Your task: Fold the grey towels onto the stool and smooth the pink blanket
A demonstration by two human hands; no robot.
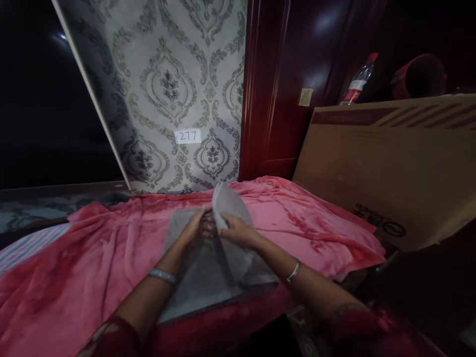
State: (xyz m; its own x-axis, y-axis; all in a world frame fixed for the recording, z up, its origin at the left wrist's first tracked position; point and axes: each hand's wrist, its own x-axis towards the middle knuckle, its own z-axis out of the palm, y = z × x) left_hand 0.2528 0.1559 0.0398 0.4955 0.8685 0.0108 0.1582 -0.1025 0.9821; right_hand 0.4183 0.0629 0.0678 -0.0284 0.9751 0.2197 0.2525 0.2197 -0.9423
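A light grey sheet (232,201), thin and limp, stands partly raised and curved in front of me; whether it is cloth or plastic I cannot tell. My right hand (238,230) pinches it, thumb on top. At its left edge, my left hand (197,227) has its fingers curled against it, and the fingertips are blurred and shadowed. Under both hands lies a wider, flat grey piece (197,277) with straight edges, spread on a pink blanket (122,248). Whether the raised sheet is part of this flat piece is hidden.
At the right stands a large cardboard box (372,168), with a red-capped bottle (359,84) and a red round object (420,77) above it. A dark screen (55,109) fills the left. Behind are patterned wallpaper with a "277" label (188,136) and a dark red door (277,84).
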